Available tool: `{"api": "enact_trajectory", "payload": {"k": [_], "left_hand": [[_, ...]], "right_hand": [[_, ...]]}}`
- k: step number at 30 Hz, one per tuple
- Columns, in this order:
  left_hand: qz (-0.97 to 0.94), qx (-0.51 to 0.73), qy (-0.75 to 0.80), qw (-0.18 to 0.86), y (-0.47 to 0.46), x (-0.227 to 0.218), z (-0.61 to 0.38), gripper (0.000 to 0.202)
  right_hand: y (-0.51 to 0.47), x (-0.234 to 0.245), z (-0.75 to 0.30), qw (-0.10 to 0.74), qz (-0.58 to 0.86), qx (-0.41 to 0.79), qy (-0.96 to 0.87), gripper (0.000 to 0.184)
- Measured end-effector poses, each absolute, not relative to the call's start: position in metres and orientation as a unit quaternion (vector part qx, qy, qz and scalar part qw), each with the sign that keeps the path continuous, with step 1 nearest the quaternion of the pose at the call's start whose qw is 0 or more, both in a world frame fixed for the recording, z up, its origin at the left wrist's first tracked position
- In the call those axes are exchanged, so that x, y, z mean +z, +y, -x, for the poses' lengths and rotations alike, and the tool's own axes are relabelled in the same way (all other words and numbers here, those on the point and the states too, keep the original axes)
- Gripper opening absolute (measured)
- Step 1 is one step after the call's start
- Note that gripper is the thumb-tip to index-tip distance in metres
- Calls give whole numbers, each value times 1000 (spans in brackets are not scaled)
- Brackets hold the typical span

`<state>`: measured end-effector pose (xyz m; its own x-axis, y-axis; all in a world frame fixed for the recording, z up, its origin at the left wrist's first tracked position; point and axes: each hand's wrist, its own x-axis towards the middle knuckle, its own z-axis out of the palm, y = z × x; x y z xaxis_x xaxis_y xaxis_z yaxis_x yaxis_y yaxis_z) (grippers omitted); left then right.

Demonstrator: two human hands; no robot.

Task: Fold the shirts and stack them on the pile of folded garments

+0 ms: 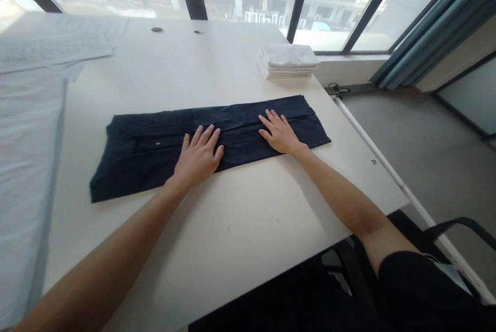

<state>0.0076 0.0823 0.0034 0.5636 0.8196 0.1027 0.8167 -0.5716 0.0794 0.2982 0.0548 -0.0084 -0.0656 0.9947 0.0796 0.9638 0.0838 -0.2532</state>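
Garment point(240, 141), dark navy and folded into one long band, lies flat across the middle of the white table point(232, 218), running left to right. From my remote seat I see both hands on it, well apart. The left hand point(197, 159) rests palm down near the band's middle. The right hand point(279, 133) rests palm down toward its right end. The fingers of both are spread and closed on nothing.

I judge the cloth light, soft and limp. It should crease where pressed, sag if lifted by one point, and slide little on the matte top. The two short ends or the long folded edge look like the best places to take hold, with one hand at each.

I count one garment, showing one pale button point(157, 143) left of the left hand. One stack point(289, 62) of folded white cloths sits at the far right corner, its layers too thin to number. White sheets point(27, 167) cover the left side. Two small round caps point(157, 29) sit near the far edge, and one chair point(461, 226) stands at lower right.
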Motion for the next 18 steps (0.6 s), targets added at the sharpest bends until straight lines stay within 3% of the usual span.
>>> {"api": "enact_trajectory", "payload": {"k": [18], "left_hand": [[-884, 67, 462, 21, 82, 5, -7, 64]], "right_hand": [[63, -16, -384, 132, 854, 11, -503, 65]]}}
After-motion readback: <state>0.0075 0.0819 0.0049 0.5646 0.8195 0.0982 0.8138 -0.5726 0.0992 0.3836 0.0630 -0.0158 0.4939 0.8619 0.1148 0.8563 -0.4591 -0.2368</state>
